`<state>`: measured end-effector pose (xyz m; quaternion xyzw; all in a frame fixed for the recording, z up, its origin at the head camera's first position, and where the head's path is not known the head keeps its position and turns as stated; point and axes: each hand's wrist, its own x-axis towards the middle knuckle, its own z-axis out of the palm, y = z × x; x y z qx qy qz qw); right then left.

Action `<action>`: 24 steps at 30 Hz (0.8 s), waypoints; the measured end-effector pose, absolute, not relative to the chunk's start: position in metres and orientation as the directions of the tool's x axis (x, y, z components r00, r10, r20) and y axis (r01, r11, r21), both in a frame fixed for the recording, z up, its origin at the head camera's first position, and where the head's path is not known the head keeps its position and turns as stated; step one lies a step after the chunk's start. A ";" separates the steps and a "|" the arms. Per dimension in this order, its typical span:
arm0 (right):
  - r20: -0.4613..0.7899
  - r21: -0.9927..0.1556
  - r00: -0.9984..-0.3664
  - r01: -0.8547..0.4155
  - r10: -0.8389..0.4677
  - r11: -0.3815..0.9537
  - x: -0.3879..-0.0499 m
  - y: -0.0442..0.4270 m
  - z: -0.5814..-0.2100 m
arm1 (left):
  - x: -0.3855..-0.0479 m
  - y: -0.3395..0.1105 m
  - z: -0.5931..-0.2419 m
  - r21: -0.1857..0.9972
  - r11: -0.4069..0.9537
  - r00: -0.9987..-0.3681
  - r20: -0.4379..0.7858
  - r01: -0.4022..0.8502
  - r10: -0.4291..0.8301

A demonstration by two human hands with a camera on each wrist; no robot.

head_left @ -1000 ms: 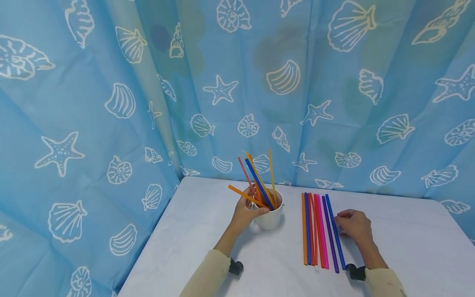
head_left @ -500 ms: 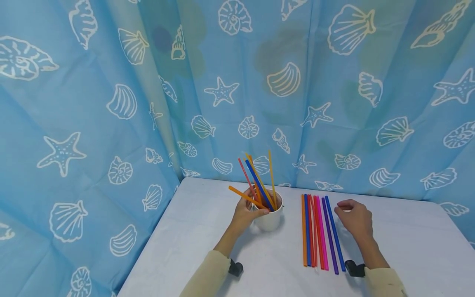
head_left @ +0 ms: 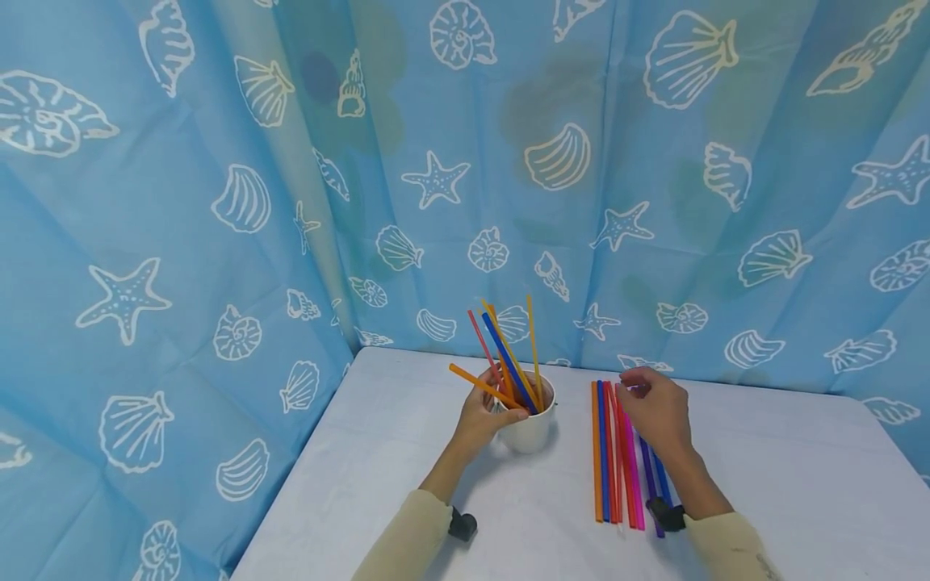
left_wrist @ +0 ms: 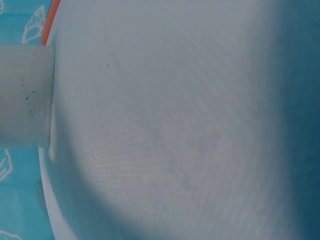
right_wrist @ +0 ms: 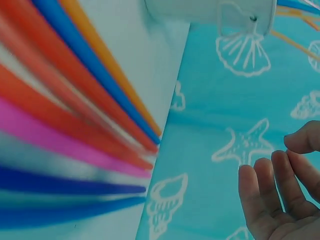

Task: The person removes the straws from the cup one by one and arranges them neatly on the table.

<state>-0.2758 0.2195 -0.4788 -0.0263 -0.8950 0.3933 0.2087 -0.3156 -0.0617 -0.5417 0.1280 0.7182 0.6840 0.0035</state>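
Note:
My left hand (head_left: 474, 421) grips the rim of a small white pail (head_left: 526, 437), thumb on the near side and fingers behind. Several straws lean out of the pail: a blue straw (head_left: 501, 345), a tilted orange straw (head_left: 468, 377), yellow and red ones. In the right wrist view, my right hand (right_wrist: 280, 200) has loosely bent fingers, thumb close to the index fingertip, nothing visible between them. From the head, this hand hovers over the far part of a row of straws, covering parts of the pink straw (head_left: 634, 476), purple straw (head_left: 649, 476) and right-hand blue straw (head_left: 661, 476).
Left of the right hand lie an orange straw (head_left: 597, 452), a blue straw (head_left: 605, 452) and several red straws (head_left: 626, 476). A white cloth covers the table (head_left: 349, 452). A blue shell-patterned curtain (head_left: 450, 121) hangs behind and at the left.
My right hand lifts from beside the right-hand blue straw, then moves left over the row. The left hand stays on the pail.

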 end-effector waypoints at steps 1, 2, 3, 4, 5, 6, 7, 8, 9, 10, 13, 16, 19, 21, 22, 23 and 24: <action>0.358 -0.711 -0.912 -0.128 0.199 0.691 -0.277 0.216 -0.478 | -0.316 -0.062 -0.542 0.982 0.032 -0.966 0.175 0.184 0.188; 0.361 -0.708 -0.913 -0.137 0.189 0.692 -0.278 0.212 -0.478 | -0.316 -0.062 -0.542 0.982 0.034 -0.966 0.178 0.187 0.188; 0.361 -0.710 -0.915 -0.144 0.180 0.690 -0.279 0.208 -0.478 | -0.317 -0.061 -0.543 0.981 0.039 -0.966 0.179 0.189 0.188; 0.362 -0.711 -0.916 -0.153 0.171 0.686 -0.280 0.204 -0.477 | -0.317 -0.061 -0.543 0.981 0.041 -0.965 0.181 0.191 0.189; 0.362 -0.711 -0.918 -0.160 0.161 0.685 -0.281 0.199 -0.477 | -0.317 -0.061 -0.544 0.981 0.044 -0.966 0.179 0.191 0.188; 0.362 -0.711 -0.920 -0.168 0.151 0.683 -0.282 0.194 -0.476 | -0.317 -0.061 -0.544 0.981 0.048 -0.966 0.178 0.190 0.187; 0.356 -0.714 -0.924 -0.171 0.142 0.678 -0.282 0.189 -0.476 | -0.317 -0.061 -0.545 0.981 0.050 -0.966 0.177 0.189 0.187; 0.355 -0.720 -0.925 -0.179 0.135 0.671 -0.283 0.184 -0.475 | -0.317 -0.061 -0.545 0.981 0.047 -0.966 0.178 0.189 0.187; 0.352 -0.728 -0.928 -0.186 0.127 0.660 -0.283 0.178 -0.474 | -0.317 -0.061 -0.545 0.981 0.045 -0.966 0.176 0.188 0.188; 0.351 -0.734 -0.929 -0.195 0.117 0.651 -0.283 0.173 -0.472 | -0.317 -0.061 -0.545 0.981 0.044 -0.966 0.176 0.187 0.188; 0.352 -0.748 -0.931 -0.218 0.096 0.627 -0.284 0.158 -0.469 | -0.317 -0.061 -0.545 0.982 0.039 -0.967 0.174 0.185 0.186; 0.364 -0.755 -0.928 -0.244 0.079 0.609 -0.284 0.145 -0.466 | -0.317 -0.060 -0.545 0.984 0.040 -0.969 0.164 0.174 0.183; 0.362 -0.758 -0.930 -0.259 0.057 0.598 -0.284 0.134 -0.463 | -0.317 -0.060 -0.544 0.985 0.035 -0.970 0.160 0.169 0.181; 0.355 -0.765 -0.934 -0.266 0.039 0.586 -0.283 0.127 -0.461 | -0.317 -0.061 -0.544 0.985 0.033 -0.971 0.158 0.167 0.182; 0.356 -0.767 -0.934 -0.276 0.026 0.579 -0.283 0.123 -0.460 | -0.317 -0.061 -0.544 0.985 0.031 -0.970 0.161 0.170 0.182; 0.362 -0.768 -0.932 -0.290 0.013 0.571 -0.284 0.120 -0.460 | -0.317 -0.061 -0.544 0.984 0.029 -0.969 0.167 0.176 0.184; 0.368 -0.769 -0.930 -0.304 0.000 0.562 -0.284 0.117 -0.461 | -0.317 -0.061 -0.544 0.983 0.029 -0.968 0.170 0.179 0.185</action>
